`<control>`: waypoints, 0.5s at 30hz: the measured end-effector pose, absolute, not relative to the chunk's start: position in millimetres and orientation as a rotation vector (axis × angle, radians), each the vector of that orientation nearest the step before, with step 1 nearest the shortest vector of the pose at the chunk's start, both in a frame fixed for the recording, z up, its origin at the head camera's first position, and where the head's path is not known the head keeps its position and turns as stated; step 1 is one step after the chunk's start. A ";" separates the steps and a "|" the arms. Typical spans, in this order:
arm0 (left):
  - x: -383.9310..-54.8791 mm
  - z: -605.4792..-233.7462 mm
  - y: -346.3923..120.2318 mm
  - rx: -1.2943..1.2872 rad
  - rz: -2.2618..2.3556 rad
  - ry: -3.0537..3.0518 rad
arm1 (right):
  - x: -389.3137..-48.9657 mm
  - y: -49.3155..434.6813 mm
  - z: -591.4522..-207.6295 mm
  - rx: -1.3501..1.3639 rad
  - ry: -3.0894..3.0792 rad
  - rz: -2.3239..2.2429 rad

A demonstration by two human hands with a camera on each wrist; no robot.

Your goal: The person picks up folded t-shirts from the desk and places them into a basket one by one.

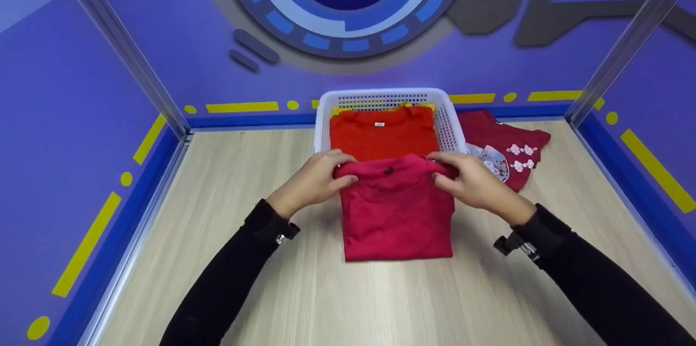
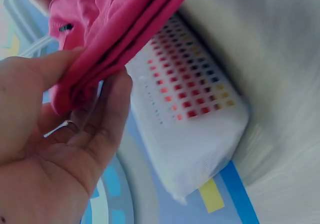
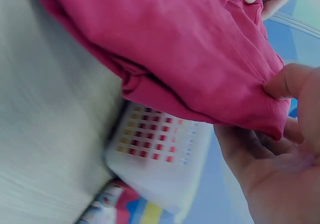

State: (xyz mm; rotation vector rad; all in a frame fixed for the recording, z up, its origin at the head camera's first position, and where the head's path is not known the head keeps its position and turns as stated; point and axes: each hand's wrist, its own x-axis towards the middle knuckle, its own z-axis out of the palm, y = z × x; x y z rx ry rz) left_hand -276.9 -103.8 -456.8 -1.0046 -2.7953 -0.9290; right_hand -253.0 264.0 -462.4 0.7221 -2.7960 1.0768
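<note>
A folded crimson shirt (image 1: 399, 221) hangs between both hands in front of the basket, its collar edge uppermost and a small dark label at the neck. My left hand (image 1: 319, 178) pinches the shirt's upper left corner, thumb on the near side and fingers behind; the left wrist view shows the layered folds in that grip. At the upper right corner, my right hand (image 1: 468, 178) pinches the cloth the same way. Just beyond is a white plastic basket (image 1: 450, 123) holding a folded orange-red shirt (image 1: 375, 136), with yellow cloth (image 1: 337, 110) showing beneath it.
Right of the basket lies a dark red garment (image 1: 524, 142) with white floral fastenings and a printed patch. The wood-grain table (image 1: 244, 166) is bounded by blue-purple panels (image 1: 261, 85) at the back and both sides.
</note>
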 end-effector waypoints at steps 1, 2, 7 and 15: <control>-278.8 -453.4 -104.0 -1.004 -0.946 -2.793 | -254.1 264.3 -458.4 0.715 -2.817 1.068; -280.4 -450.4 -104.1 -1.003 -0.964 -2.790 | -255.0 264.9 -454.9 0.707 -2.833 1.060; -284.1 -435.6 -104.3 -1.034 -0.986 -2.779 | -258.8 266.7 -439.4 0.665 -2.888 1.034; -286.3 -416.5 -108.4 -1.074 -1.040 -2.739 | -259.2 270.2 -415.0 0.700 -2.783 1.050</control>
